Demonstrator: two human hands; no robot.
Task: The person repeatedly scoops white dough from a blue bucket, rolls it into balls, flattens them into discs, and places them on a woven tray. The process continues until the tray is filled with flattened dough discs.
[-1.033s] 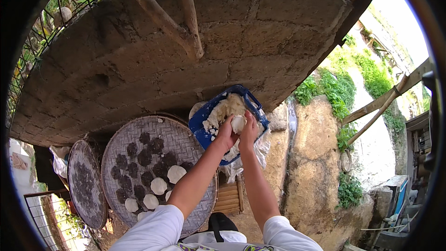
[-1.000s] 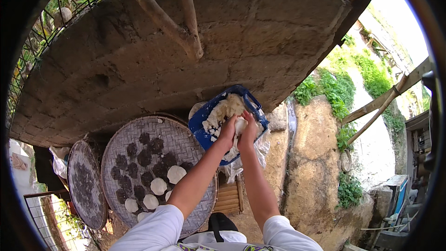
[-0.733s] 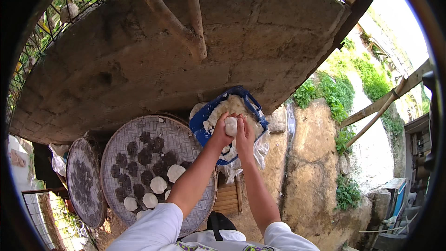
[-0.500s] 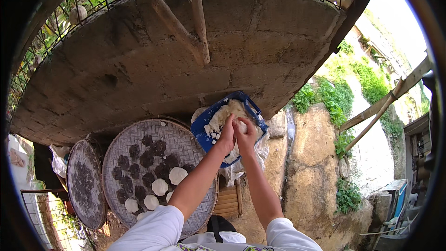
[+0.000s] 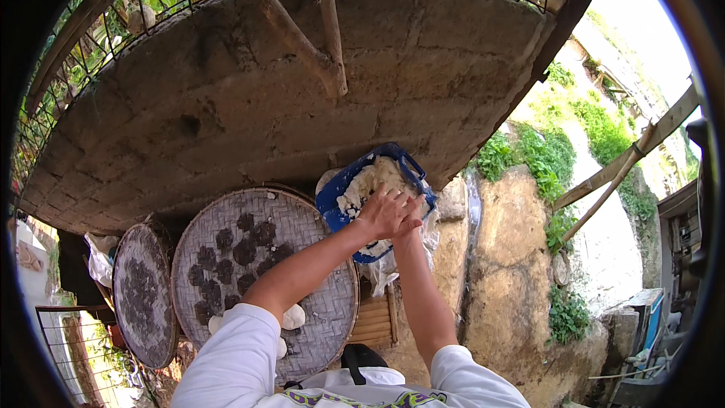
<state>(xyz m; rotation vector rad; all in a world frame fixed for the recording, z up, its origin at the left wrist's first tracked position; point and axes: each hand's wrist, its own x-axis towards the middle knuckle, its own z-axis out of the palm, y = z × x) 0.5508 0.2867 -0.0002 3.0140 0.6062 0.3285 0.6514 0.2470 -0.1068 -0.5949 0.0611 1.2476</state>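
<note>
My two hands meet over a blue plastic basin (image 5: 332, 200) filled with a crumbly white doughy mass (image 5: 381, 174). My left hand (image 5: 381, 214) lies across the top of my right hand (image 5: 412, 215), its fingers slanting over the right palm. The white dough lump pressed between them is hidden now; the earlier frame showed it. Left of the basin, a large round woven tray (image 5: 325, 264) carries dark round pieces, leaf-like (image 5: 244, 251), and pale dough patties, one of them (image 5: 293, 316) beside my left forearm. That arm covers part of the tray.
A second woven tray (image 5: 124, 249) with dark patches leans at the far left. Behind the basin rises a block wall (image 5: 264, 121) with a forked wooden stick (image 5: 310, 53) and wire mesh on top. Clear plastic sheeting (image 5: 384, 276) hangs under the basin. Worn earthen ground (image 5: 498, 257) extends rightward.
My left hand has turned over and moved onto my right one, covering the white lump that showed between them. My left forearm has swung outward, hiding more patties on the tray.
</note>
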